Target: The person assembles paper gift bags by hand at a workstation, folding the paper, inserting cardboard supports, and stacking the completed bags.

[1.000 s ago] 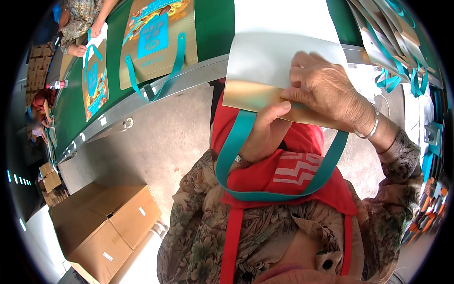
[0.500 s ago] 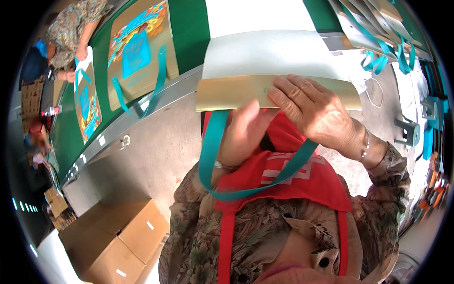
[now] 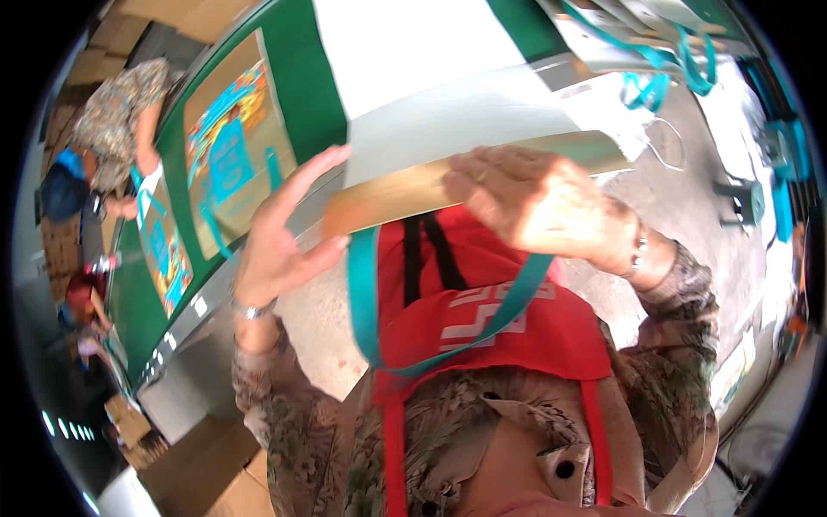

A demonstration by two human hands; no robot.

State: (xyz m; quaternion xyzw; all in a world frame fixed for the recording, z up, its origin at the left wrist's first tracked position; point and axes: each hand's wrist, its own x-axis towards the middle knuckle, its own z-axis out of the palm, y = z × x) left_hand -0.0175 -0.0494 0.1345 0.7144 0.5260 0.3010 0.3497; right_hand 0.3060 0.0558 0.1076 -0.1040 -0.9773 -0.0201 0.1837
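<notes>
A white sheet (image 3: 422, 52) with a folded gold flap (image 3: 396, 191) lies before me, its near end past the belt's edge. From the flap a teal ribbon loop (image 3: 364, 302) hangs over my red apron (image 3: 551, 332). My right hand (image 3: 538, 194) rests on the flap, fingers together and laid over the gold strip; its thumb is hidden. Beside the flap's left end, my left hand (image 3: 280, 237) is open, thumb and fingers apart, with nothing in it. Both hands are slightly blurred.
On the green belt (image 3: 297, 77) at left lie a printed gold bag (image 3: 250, 112) and a smaller printed bag (image 3: 164, 250); another person (image 3: 129, 112) reaches toward the latter. Bags with teal ribbons (image 3: 689, 65) stand at the far right. Cardboard boxes (image 3: 198, 470) sit lower left.
My left hand has come out from beneath the flap and swung left, spreading open. The right hand stays on the flap, which now tilts lower on the left. The view has turned slightly.
</notes>
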